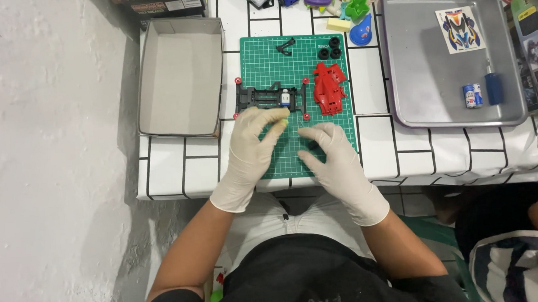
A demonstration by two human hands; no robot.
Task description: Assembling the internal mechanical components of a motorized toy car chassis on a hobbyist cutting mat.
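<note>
Both my hands wear white gloves over a green cutting mat (264, 64). My left hand (253, 139) pinches something small and pale at its fingertips, just below a black toy-car chassis (271, 98) with red rollers at its corners. My right hand (331, 153) holds a small black wheel-like part near its fingertips. A red car body shell (329, 89) lies right of the chassis. Two black tyres (330, 49) and a small black part (285, 46) sit at the mat's far edge.
An open grey cardboard box (180, 75) stands left of the mat. A metal tray (426, 67) at right holds a sticker sheet (459, 29), a small battery-like can (472, 95) and a blue screwdriver (493, 86). Colourful toy parts crowd the far edge. Another person's striped sleeve (525, 266) is at lower right.
</note>
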